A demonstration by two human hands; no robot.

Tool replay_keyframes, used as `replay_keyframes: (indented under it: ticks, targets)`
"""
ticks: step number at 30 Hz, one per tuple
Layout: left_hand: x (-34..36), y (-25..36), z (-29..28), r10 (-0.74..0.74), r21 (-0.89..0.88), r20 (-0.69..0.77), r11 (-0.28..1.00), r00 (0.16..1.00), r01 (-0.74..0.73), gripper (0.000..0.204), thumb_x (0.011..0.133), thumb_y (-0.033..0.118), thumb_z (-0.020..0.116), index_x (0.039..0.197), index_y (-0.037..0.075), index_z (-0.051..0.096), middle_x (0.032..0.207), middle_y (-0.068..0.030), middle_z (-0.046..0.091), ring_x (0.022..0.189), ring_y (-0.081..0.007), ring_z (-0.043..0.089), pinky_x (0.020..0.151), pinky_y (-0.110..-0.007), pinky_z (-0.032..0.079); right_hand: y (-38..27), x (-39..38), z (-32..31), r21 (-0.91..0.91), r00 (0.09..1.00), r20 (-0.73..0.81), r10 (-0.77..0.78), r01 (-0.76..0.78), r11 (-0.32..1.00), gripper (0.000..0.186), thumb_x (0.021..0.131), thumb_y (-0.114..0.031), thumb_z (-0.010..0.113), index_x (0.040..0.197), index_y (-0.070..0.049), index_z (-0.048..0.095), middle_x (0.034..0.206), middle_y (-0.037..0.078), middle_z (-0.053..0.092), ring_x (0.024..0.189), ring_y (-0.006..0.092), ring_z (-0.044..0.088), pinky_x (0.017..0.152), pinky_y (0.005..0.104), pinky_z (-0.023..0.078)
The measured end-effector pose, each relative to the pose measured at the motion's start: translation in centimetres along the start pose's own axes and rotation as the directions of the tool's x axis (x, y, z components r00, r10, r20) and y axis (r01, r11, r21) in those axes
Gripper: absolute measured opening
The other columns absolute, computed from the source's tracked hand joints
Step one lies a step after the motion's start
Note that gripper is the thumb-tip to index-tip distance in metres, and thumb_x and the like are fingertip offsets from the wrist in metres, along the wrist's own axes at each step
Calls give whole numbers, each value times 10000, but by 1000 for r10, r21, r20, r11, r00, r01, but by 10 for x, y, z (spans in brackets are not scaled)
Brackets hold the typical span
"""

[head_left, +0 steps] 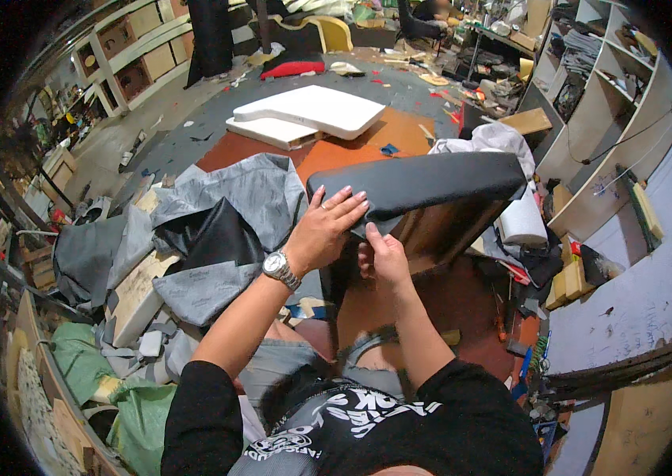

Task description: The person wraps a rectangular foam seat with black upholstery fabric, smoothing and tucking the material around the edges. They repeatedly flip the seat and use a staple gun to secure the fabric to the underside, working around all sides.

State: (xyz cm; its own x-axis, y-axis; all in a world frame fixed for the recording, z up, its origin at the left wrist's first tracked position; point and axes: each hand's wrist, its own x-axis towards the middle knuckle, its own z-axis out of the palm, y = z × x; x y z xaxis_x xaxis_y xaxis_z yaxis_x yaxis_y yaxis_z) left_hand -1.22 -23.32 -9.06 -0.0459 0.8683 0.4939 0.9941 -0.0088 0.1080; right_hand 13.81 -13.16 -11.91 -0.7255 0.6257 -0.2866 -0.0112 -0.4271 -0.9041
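Note:
A long piece covered in smooth black leather-like material (431, 181) stands tilted in front of me, its brown underside (443, 226) showing below the cover. On its near left corner lies my left hand (324, 226), palm down with the fingers stretched out over the black surface. A silver wristwatch (279, 268) sits on that wrist. Just right of it, my right hand (384, 255) is closed at the cover's lower edge, thumb up against the folded material and fingers curled beneath. The curled fingertips are partly hidden.
Grey-backed black upholstery material (225, 198) lies heaped at left. White foam slabs (312, 111) rest on the far side of the work surface. A white roll (522, 220) and a grey cloth (485, 141) are at right, by white shelves (606, 87). An orange-handled tool (501, 327) lies right. A person (433, 11) is far back.

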Motion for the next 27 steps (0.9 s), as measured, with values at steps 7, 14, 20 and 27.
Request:
replay_keyframes:
  ticks: [7,14,20,27]
  targets:
    - [6,-33,8,28,-19,-88,999,996,-30,607,832,-17,663,1420,128,643,1550,-39,582,1471,-280,497,1254,-570,266,-8,39,10,-5,971,240,24,-24,1000,519,1016,-612,622,909,-104,656,719,8,642,548,116,594,478,276,452]
    - [26,-64,5,-12,-62,-73,998,997,7,522,868,-22,616,1373,98,663,1525,-78,602,1463,-295,510,1248,-566,273,26,89,37,-58,885,129,-447,456,888,508,1085,-437,588,754,-55,641,661,-7,611,595,101,583,518,284,430]
    - [28,-107,26,88,7,-240,996,967,-89,315,909,38,654,1210,68,744,1311,-152,733,1309,-357,653,1191,-565,391,41,120,51,-82,745,172,-644,663,744,286,1048,-232,627,1042,42,709,1024,165,734,966,299,721,892,409,537]
    - [48,-110,-6,-253,-254,94,929,963,269,677,813,-42,609,1470,122,617,1601,-153,507,1554,-363,366,1272,-545,226,29,161,74,-184,570,78,-818,814,551,475,1041,-229,660,622,-7,660,588,191,626,501,305,649,523,405,488]
